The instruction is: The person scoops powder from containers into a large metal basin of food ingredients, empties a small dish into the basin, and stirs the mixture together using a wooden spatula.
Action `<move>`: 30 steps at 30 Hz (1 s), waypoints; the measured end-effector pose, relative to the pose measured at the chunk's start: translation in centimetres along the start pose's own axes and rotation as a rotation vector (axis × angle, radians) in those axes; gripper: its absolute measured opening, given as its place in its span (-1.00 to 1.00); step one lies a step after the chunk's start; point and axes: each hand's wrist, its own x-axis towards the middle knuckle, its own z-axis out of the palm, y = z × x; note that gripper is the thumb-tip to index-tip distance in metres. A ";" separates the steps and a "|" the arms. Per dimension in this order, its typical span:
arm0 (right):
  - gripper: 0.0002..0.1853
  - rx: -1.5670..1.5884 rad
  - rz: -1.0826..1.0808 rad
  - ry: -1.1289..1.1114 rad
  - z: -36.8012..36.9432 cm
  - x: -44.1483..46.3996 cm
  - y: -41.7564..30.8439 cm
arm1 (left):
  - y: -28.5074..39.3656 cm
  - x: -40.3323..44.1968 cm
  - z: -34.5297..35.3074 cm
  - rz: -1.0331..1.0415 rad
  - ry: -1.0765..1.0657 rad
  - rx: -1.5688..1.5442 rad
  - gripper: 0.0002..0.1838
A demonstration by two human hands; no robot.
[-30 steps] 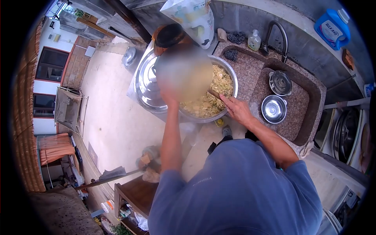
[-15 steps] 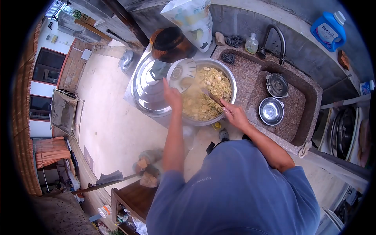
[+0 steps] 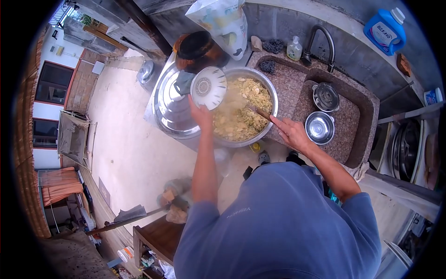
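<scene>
A wide metal basin [image 3: 273,88] holds a yellowish, crumbly food mix [image 3: 253,100], with steam or dust above its left part. My left hand [image 3: 200,116] grips the lower edge of a white patterned bowl [image 3: 209,88], tipped so that its inside shows, over the basin's left rim. Wrapped round a wooden handle [image 3: 262,113] is my right hand [image 3: 290,131], at the basin's right rim; the tool's far end reaches into the mix. A round metal lid [image 3: 172,104] lies left of the basin, with a dark cloth [image 3: 184,83] on it.
To the right, a stone sink [image 3: 367,130] holds two metal bowls [image 3: 319,128] [image 3: 325,96] below a faucet [image 3: 331,44]. A dark pot [image 3: 200,49] and a white bag [image 3: 232,32] stand behind the basin. A wooden table [image 3: 160,237] is at lower left.
The bowl was a blur over the basin, then tilted at its left rim; now its inside faces up more. My right hand has shifted slightly right with the handle.
</scene>
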 end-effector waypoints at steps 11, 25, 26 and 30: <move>-0.37 -0.129 0.048 -0.015 1.1 0.5 -0.1 | -0.6 -0.7 0.0 -0.003 -0.028 0.031 -0.30; -0.42 0.012 0.192 -0.087 10.2 -3.7 3.1 | 4.7 0.1 3.9 -0.503 -0.162 -0.491 -0.37; -0.41 0.062 0.250 -0.130 10.0 -3.4 2.8 | 4.7 0.2 5.0 -0.536 -0.244 -0.491 -0.38; -0.37 0.131 0.328 -0.176 8.4 -5.7 2.8 | 11.4 -4.2 11.5 -0.703 -0.635 -0.477 -0.47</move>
